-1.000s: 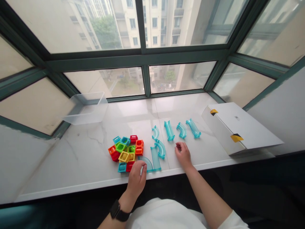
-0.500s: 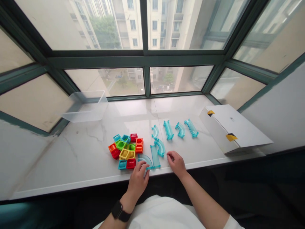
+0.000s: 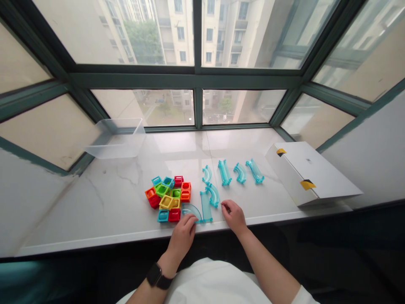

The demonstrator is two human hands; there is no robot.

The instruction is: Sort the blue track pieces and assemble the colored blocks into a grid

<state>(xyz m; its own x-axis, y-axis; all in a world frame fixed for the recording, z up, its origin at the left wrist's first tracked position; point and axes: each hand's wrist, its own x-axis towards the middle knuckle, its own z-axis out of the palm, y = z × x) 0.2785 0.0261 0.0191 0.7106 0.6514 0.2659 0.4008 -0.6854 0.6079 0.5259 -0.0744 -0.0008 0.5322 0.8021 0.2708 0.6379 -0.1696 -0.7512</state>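
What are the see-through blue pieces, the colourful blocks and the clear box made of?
The blue pieces look like glossy plastic, tinted but see-through. The colourful blocks seem smooth plastic, with bright, even colour. The clear box is probably plastic: its thin walls look cloudy.

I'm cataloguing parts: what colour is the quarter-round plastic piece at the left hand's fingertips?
The quarter-round plastic piece: translucent pale turquoise, clearest in the head view.

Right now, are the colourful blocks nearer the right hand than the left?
No: turquoise pieces separate the right hand from the colourful blocks beside the left hand.
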